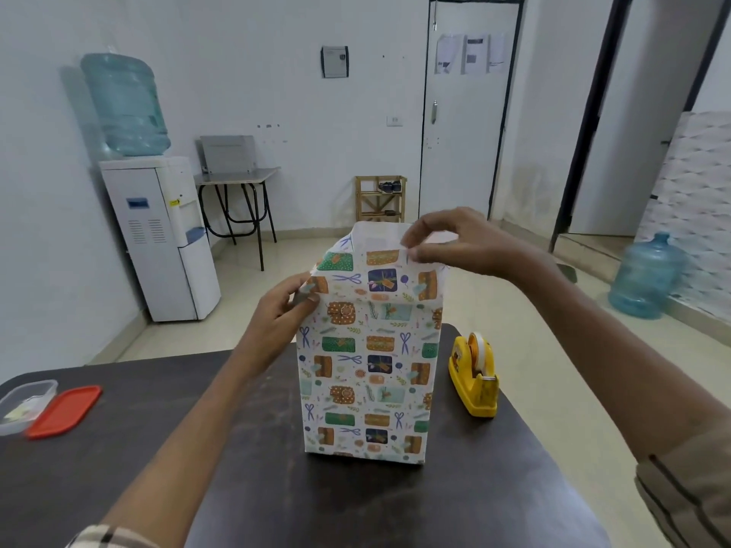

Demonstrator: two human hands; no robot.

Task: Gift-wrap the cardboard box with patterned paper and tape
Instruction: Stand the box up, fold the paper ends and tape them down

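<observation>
L hand [285, 310] pinches paper flap [381, 267] at top-left corner of wrapped box [364, 389], R hand [463, 247] pinches flap's upper edge; uneven pull may tear paper or tip box.

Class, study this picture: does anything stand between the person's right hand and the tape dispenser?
Nothing visible does. The right hand pinches the top edge of the upright patterned paper. The tape dispenser stands on the table below that hand, just right of the paper, with only open space between.

Left hand [277, 316], right hand [463, 247] on paper [368, 373]
</observation>
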